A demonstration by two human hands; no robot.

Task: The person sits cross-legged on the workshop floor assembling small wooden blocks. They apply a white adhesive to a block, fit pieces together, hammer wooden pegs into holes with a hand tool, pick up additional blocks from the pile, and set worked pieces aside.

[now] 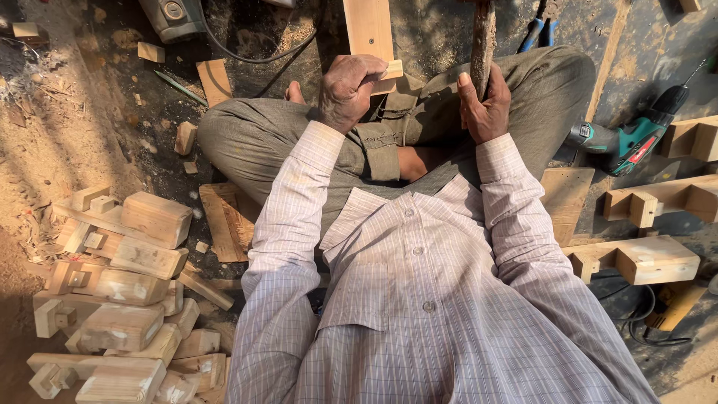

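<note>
Pale wooden plank (368, 30) clamped by left hand (345, 91); right hand (486, 105) gripping rusty dark tool (482, 37) beside plank. Finished joint blocks (120, 299) piled left of plank; this one uncut.

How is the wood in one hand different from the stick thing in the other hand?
The wooden piece under the left hand is pale, flat and smooth with straight edges. The handle in the right hand is dark, rough and rounded. The wooden piece is wide; the handle is narrow. The left hand presses on the wooden piece from above; the right hand wraps around the handle. Both point away from the person.
</note>
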